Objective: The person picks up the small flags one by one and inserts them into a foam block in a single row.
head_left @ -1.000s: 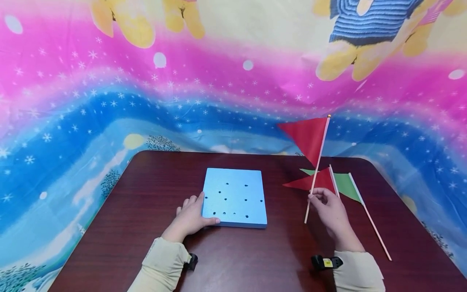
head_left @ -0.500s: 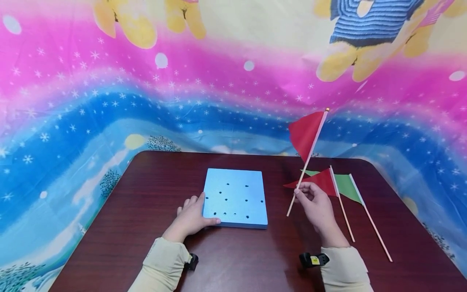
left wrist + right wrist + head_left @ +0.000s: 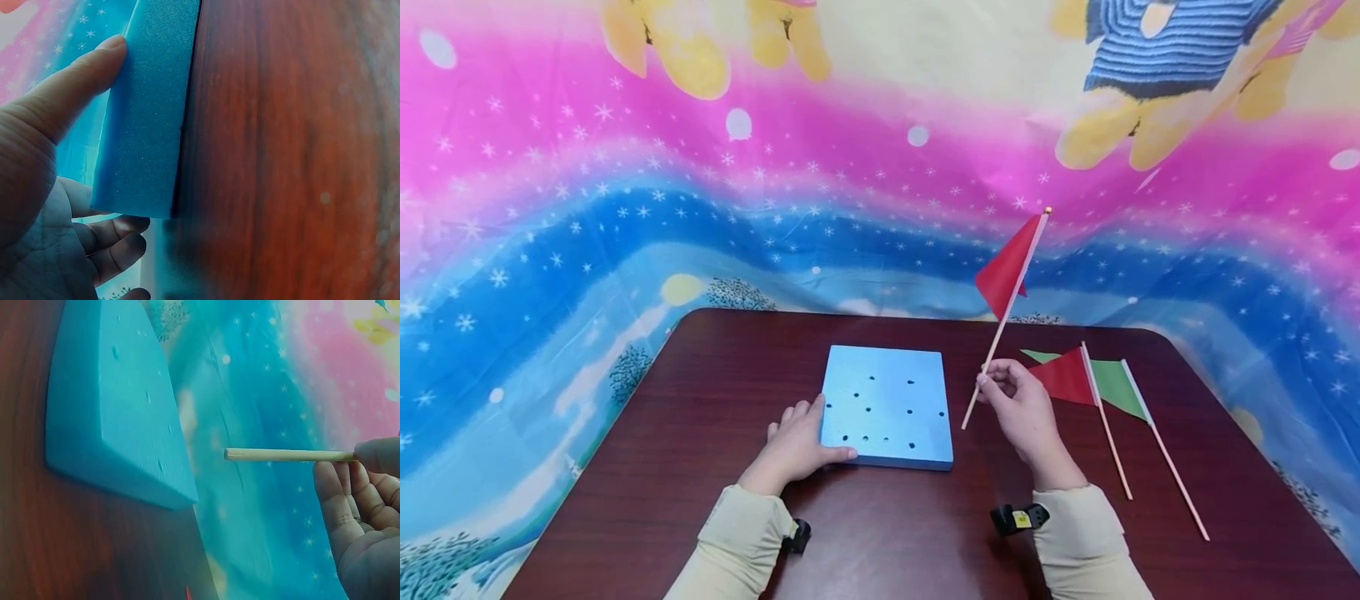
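Printed cloth, pink higher up and blue lower down with scattered snowflakes, hangs behind everything, and before it spreads my dark wooden table. Near its middle lies a flat pale-blue block. Off to my right a lying red flag overlaps a green flag; both rest on the wood.

Just now I have carried the raised red flag leftward, so its bare lower end has come just beside the block's right edge, while the block and the other two flags have stayed put. As I judge it, that brings stick and block close enough to work together, though they are not touching (my right wrist view shows the gap).

My right hand pinches the stick between thumb and fingers, low down, below the pennant; the stick tilts, its top leaning to my right. My left hand is spread at the block's near left corner, steadying rather than clasping it, thumb laid along the near edge.

Smallest are the dark holes dotting the block and the gold tip crowning the stick.
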Demonstrator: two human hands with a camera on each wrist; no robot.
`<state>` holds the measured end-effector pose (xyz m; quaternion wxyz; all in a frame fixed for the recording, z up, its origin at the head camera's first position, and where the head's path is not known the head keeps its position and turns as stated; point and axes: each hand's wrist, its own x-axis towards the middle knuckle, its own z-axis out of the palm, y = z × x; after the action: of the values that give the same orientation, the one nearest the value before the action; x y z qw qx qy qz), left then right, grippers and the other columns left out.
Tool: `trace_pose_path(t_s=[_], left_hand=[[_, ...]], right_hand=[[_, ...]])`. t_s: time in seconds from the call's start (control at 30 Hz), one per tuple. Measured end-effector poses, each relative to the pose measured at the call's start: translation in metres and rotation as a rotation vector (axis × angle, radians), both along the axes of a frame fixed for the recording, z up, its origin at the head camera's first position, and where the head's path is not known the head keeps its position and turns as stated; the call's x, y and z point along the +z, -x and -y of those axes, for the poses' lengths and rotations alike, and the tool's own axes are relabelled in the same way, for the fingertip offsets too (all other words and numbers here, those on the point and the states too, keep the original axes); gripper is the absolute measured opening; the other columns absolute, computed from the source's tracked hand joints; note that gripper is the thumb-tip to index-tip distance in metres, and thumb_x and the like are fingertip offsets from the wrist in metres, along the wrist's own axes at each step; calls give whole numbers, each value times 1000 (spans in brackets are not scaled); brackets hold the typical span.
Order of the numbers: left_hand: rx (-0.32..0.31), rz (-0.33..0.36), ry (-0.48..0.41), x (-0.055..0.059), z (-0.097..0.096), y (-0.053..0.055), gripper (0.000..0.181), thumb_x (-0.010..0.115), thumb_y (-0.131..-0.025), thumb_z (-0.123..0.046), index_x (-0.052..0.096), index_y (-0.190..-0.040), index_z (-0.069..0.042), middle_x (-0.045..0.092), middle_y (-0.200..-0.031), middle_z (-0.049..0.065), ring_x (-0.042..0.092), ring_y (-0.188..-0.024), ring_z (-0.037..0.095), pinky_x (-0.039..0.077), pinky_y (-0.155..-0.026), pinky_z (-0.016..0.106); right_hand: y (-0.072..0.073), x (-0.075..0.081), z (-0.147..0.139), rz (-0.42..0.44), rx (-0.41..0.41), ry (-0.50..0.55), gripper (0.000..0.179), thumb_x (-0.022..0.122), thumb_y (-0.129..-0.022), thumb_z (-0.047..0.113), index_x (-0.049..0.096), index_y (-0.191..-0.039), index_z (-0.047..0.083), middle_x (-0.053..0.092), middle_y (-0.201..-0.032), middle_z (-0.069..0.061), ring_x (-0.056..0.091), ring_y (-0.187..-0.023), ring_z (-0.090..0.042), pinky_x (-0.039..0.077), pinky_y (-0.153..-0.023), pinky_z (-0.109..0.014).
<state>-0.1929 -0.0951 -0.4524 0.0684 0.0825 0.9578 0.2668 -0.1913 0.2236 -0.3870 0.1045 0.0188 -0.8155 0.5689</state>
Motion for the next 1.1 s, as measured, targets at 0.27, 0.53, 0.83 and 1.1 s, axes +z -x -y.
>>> trace_pose_path(t_s=[0.27, 0.53, 0.83, 1.1], left_hand=[[1, -3, 3, 1, 0, 0, 111, 84, -81, -55, 31, -160, 2, 43, -152, 26, 39, -138, 43, 29, -107, 69], [-3, 0, 8, 2, 0, 1, 111, 84, -81, -55, 32, -160, 2, 43, -152, 26, 39, -137, 42, 29, -106, 68], [-3, -6, 3, 2, -2, 4, 110, 85, -80, -54, 33, -159, 2, 42, -153, 26, 37, -140, 43, 26, -108, 68], [12, -13, 37, 2, -3, 3, 111, 86, -77, -56, 36, -157, 3, 47, -149, 24, 42, -134, 41, 31, -104, 65]], right_hand=[[9, -2, 22, -22, 39, 19, 15, 64, -102, 2, 59, -113, -5, 66, -105, -21, 70, -90, -17, 58, -85, -30], [17, -2, 44, -83, 69, -90, 13, 65, -101, 3, 62, -113, -3, 69, -101, -18, 72, -92, -29, 58, -82, -29], [25, -3, 67, -125, 108, -136, 11, 65, -101, 3, 63, -110, -1, 69, -96, -12, 69, -91, -27, 58, -79, -34], [31, -7, 86, -157, 139, -162, 8, 66, -100, 4, 64, -108, 1, 68, -97, -10, 65, -93, -26, 59, -82, -41]])
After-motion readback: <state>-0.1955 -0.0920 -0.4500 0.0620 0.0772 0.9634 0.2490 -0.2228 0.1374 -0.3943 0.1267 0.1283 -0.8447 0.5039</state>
